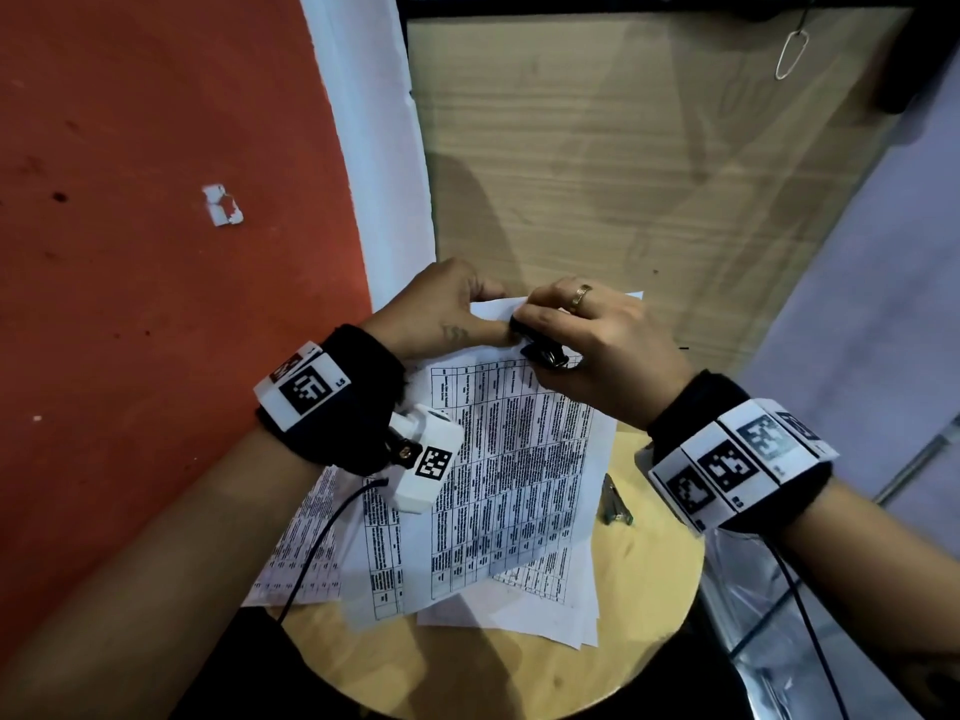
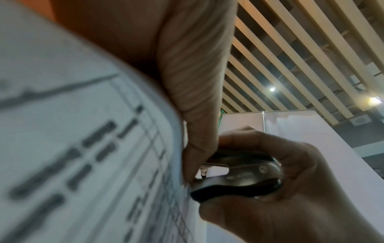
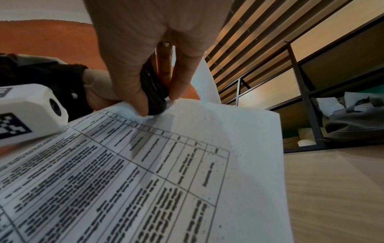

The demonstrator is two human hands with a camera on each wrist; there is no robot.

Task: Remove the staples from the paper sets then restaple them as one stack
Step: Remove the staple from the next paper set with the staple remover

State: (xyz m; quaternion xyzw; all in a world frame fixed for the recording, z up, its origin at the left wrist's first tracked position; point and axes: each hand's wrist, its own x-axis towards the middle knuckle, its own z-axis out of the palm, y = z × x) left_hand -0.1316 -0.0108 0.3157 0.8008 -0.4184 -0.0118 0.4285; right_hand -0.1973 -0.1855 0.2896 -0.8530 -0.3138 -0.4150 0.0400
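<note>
The right hand (image 1: 597, 345) is curled around a black staple remover (image 1: 543, 353), thumb on one side and fingers on the other, with a gold ring (image 1: 580, 296) on one finger. In the left wrist view the staple remover's (image 2: 239, 179) metal claws sit right at the edge of the sheet, touching the tip of the left thumb, and the right hand (image 2: 290, 189) wraps it from below. In the right wrist view the remover (image 3: 153, 92) is pressed down onto the top edge of the printed page. The left hand (image 1: 441, 309), at 9 o'clock from the right one and touching it, pinches the far corner of the paper set (image 1: 514, 459), thumb along the upper edge and fingers folded behind the lifted sheet. That set, printed with a dense table, is raised at its far end and slopes down toward the person over more printed sheets (image 1: 306, 543) that lie fanned out at 7 o'clock, partly under the left wrist. All of this rests on a round wooden surface (image 1: 644, 615). At 5 o'clock from the hands, just beside the right edge of the papers, a small stapler (image 1: 615, 504) lies on the wood. Both wrists wear black bands with white marker blocks (image 1: 737, 459), and a white camera (image 1: 426, 459) hangs beneath the left wrist. Beyond the hands, at 12 o'clock, stands a pale wooden panel (image 1: 623, 148), with a red wall (image 1: 156, 200) at 10 o'clock.
</note>
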